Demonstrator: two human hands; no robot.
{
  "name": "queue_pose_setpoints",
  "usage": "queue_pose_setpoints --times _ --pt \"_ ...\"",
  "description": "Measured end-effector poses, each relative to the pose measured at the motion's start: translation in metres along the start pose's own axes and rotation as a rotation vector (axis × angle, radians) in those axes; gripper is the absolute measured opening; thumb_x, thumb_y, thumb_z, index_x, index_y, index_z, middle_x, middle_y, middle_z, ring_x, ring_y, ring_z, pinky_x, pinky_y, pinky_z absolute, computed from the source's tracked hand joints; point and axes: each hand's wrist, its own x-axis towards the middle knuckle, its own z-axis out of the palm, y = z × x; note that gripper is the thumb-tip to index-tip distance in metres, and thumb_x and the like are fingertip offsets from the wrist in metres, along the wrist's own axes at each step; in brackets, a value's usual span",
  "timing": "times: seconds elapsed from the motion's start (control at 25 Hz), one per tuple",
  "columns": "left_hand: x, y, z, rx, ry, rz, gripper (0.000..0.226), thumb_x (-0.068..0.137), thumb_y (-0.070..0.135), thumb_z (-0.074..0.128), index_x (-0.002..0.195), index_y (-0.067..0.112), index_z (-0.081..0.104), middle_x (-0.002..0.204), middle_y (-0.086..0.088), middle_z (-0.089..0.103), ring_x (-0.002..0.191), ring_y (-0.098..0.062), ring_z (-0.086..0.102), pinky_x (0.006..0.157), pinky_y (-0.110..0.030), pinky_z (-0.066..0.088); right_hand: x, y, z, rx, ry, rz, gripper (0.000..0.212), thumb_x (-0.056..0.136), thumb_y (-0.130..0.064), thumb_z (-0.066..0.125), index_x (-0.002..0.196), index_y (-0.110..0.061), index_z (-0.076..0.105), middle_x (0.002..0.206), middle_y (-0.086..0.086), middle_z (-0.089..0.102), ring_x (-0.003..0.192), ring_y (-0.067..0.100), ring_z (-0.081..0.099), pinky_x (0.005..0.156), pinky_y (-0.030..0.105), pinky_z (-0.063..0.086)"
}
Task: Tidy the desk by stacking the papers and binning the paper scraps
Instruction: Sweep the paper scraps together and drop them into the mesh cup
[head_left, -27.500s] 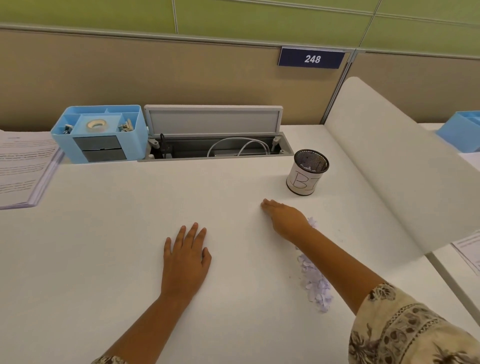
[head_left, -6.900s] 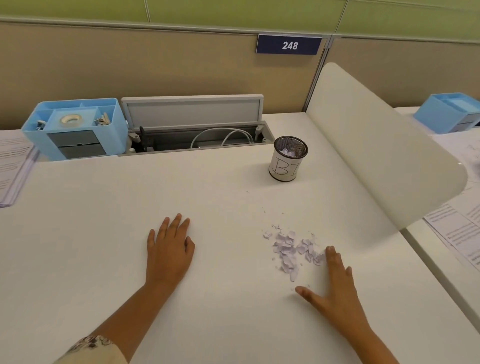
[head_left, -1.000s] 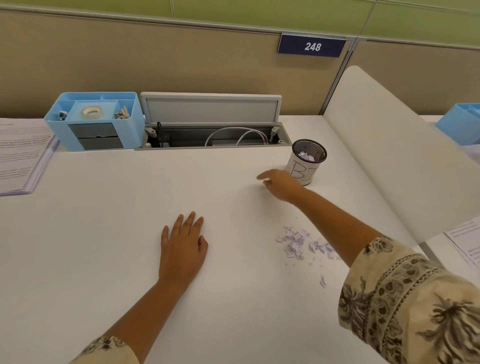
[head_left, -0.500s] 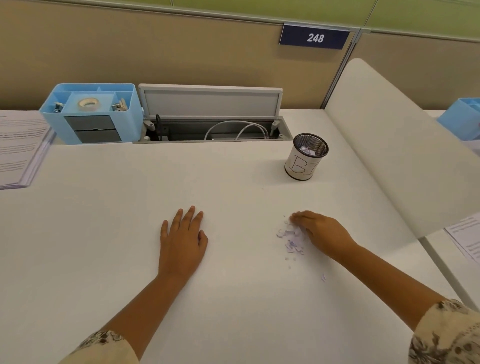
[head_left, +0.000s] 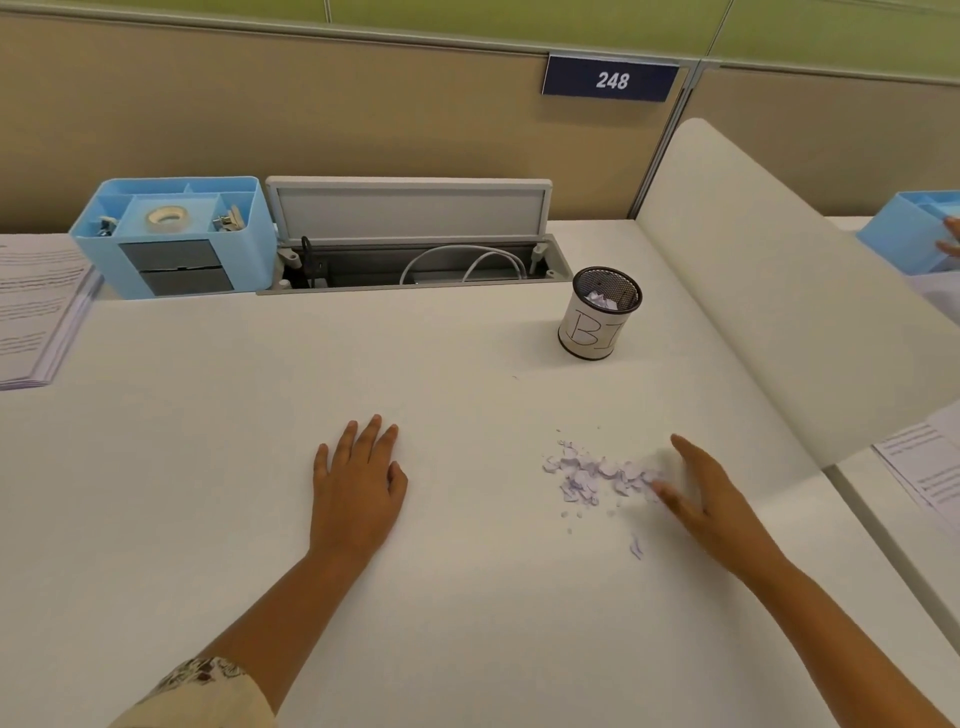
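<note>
I see my left hand (head_left: 358, 488) lying flat on the white desk (head_left: 208, 467), fingers straight, holding nothing. My right hand (head_left: 709, 499) is spread open beside one small heap of paper scraps (head_left: 592, 475), its thumb touching the heap's right edge; motion blur hides the fingertips. One mesh bin (head_left: 597, 314) stands farther back with scraps inside. One stack of papers (head_left: 36, 306) lies at the far left.

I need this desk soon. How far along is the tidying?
Done: printed papers lie stacked at the left edge; some scraps sit in the black mesh bin. In hand: the open right hand touches the pale purple scrap pile. Left: binning that pile and stray bits. The left hand rests flat.
</note>
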Motion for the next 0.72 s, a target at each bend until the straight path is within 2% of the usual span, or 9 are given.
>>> queue_pose_setpoints --times 0.12,0.16,0.24,0.32,0.48,0.56,0.6,0.72 --pt "0.000 0.000 0.000 0.001 -0.001 -0.004 0.057 0.086 0.034 0.020 0.130 0.014 0.052 0.139 -0.006 0.048 0.131 -0.027 0.040 0.105 -0.053 0.030 -0.016 0.011 0.015 -0.152 -0.079 -0.032 0.099 0.072 -0.083 0.022 0.148 -0.023 0.004 0.153 -0.015 0.003 0.142 0.002 -0.001 0.114 0.021 -0.002" --pt "0.001 0.000 0.000 0.000 0.000 -0.005 0.057 0.086 0.034 0.020 0.130 0.014 0.052 0.139 -0.006 0.048 0.131 -0.027 0.040 0.104 -0.053 0.030 -0.018 0.014 0.020 -0.239 -0.090 -0.063 0.107 0.066 -0.089 0.012 0.148 -0.021 -0.001 0.152 -0.016 -0.004 0.141 0.001 -0.009 0.114 0.020 -0.008" --pt "0.000 -0.001 0.001 0.003 0.001 0.001 0.057 0.086 0.034 0.021 0.129 0.014 0.052 0.138 -0.006 0.048 0.131 -0.027 0.040 0.104 -0.052 0.030 -0.020 0.013 0.028 -0.391 -0.102 -0.104 0.109 0.062 -0.090 0.002 0.146 -0.021 -0.011 0.149 -0.015 -0.016 0.139 0.003 -0.018 0.113 0.021 -0.014" --pt "0.000 0.000 0.001 0.002 0.005 0.006 0.057 0.086 0.034 0.021 0.129 0.014 0.052 0.138 -0.006 0.048 0.131 -0.027 0.040 0.104 -0.052 0.029 -0.021 0.009 0.036 -0.449 -0.087 -0.107 0.105 0.063 -0.088 -0.004 0.144 -0.023 -0.016 0.149 -0.012 -0.021 0.140 0.008 -0.021 0.114 0.024 -0.013" --pt "-0.001 0.000 0.001 -0.005 0.006 0.001 0.058 0.086 0.035 0.020 0.130 0.014 0.052 0.139 -0.005 0.047 0.132 -0.027 0.039 0.105 -0.052 0.028 -0.003 0.001 0.046 -0.439 -0.014 -0.075 0.105 0.065 -0.084 -0.012 0.146 -0.018 -0.010 0.154 -0.005 -0.012 0.143 0.012 -0.012 0.115 0.026 -0.009" --pt "-0.001 -0.001 0.001 -0.003 0.004 0.004 0.058 0.086 0.035 0.019 0.131 0.014 0.051 0.139 -0.006 0.047 0.132 -0.027 0.039 0.105 -0.052 0.028 0.010 -0.008 0.047 -0.378 0.026 -0.079 0.094 0.075 -0.077 -0.005 0.148 -0.018 -0.003 0.156 -0.004 -0.002 0.145 0.013 -0.003 0.115 0.025 -0.003" --pt "-0.001 -0.001 0.000 -0.002 0.001 0.005 0.058 0.087 0.035 0.019 0.131 0.014 0.051 0.139 -0.006 0.047 0.132 -0.027 0.039 0.105 -0.052 0.029 0.015 -0.014 0.047 -0.336 0.044 -0.082 0.082 0.083 -0.070 0.005 0.148 -0.019 0.002 0.157 -0.004 0.004 0.145 0.014 0.003 0.115 0.026 0.004" --pt "-0.001 0.000 0.000 -0.003 -0.002 -0.001 0.058 0.087 0.035 0.020 0.130 0.014 0.052 0.138 -0.006 0.048 0.131 -0.027 0.040 0.104 -0.053 0.029 0.023 -0.023 0.046 -0.250 0.059 -0.122 0.049 0.098 -0.036 0.034 0.145 -0.024 0.026 0.154 -0.004 0.020 0.141 0.014 0.022 0.109 0.024 0.023"
